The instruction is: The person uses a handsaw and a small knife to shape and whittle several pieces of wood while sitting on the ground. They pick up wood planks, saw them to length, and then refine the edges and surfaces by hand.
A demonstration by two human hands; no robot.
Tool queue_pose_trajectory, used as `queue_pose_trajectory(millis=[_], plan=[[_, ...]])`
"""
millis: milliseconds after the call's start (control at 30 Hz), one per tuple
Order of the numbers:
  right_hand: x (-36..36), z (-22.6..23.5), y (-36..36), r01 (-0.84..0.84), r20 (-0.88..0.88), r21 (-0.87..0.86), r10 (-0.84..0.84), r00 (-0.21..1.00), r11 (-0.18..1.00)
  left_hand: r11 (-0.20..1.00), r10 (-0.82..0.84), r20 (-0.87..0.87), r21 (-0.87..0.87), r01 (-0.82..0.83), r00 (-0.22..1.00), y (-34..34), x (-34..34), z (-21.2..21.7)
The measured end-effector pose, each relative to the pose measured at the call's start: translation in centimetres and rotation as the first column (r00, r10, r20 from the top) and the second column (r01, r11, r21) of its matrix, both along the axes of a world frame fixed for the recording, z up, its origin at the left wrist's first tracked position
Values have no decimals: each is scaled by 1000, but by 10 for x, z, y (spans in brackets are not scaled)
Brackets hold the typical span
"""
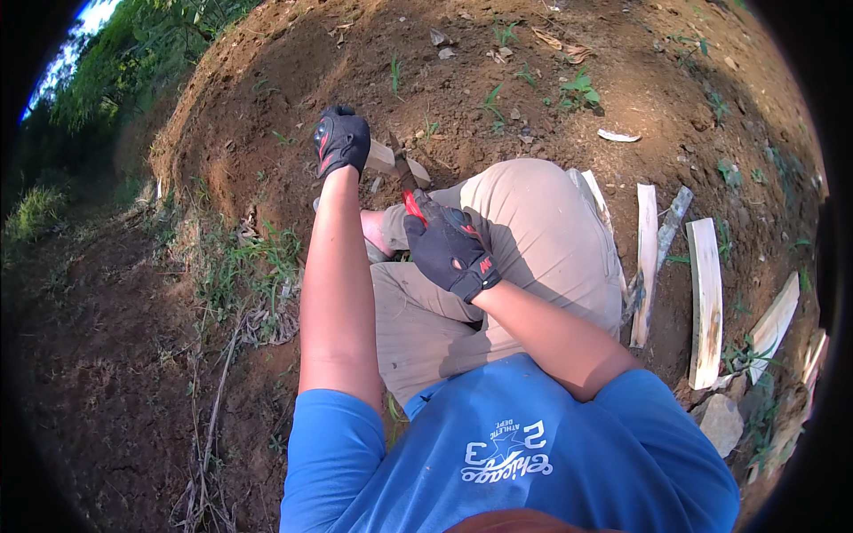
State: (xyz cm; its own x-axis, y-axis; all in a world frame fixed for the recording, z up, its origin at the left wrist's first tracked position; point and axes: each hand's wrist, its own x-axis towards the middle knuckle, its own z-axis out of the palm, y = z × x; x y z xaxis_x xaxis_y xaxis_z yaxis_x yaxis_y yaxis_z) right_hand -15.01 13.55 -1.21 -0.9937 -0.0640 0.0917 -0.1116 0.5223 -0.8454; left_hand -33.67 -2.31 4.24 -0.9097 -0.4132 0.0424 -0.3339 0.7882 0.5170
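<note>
My left hand [342, 142], in a black glove with red marks, is closed at the near end of a pale piece of wood [382, 158]. The wood sticks out to the right of the fist, and its held end is hidden by the glove. My right hand [450, 251], gloved the same way, grips the red handle [414, 206] of a knife. Its dark blade [402, 166] points up and away, crossing the wood. Both hands are in front of my bent legs in tan trousers [533, 222].
Several split wood strips [706, 302] lie on the soil to my right, beside a grey stone [720, 423]. A pale wood chip [618, 136] rests farther up the brown dirt slope [293, 80]. Grass tufts [267, 253] and dry stems [218, 400] are at my left.
</note>
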Motion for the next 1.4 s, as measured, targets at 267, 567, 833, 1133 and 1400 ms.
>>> queue_pose_trajectory(millis=[267, 567, 833, 1133, 1400], plan=[[-31, -36, 2, 56, 65, -15, -55, 996, 998, 996, -49, -8, -72, 49, 999, 17, -14, 0], [-4, 49, 90, 164, 76, -136, -155, 985, 977, 993, -59, -2, -103, 59, 998, -20, 6, -4], [60, 90, 231, 172, -112, 144, -157, 981, 974, 996, 92, 11, 0, -92, 996, -119, 112, -60], [138, -16, 328, 108, 61, 764, -238, 969, 637, 736, 452, -273, 652, -182, 849, -119, 242, -39], [146, -41, 326, -41, 238, 850, -314, 919, 526, 445, 488, -383, 882, 155, 784, -66, 282, -9]])
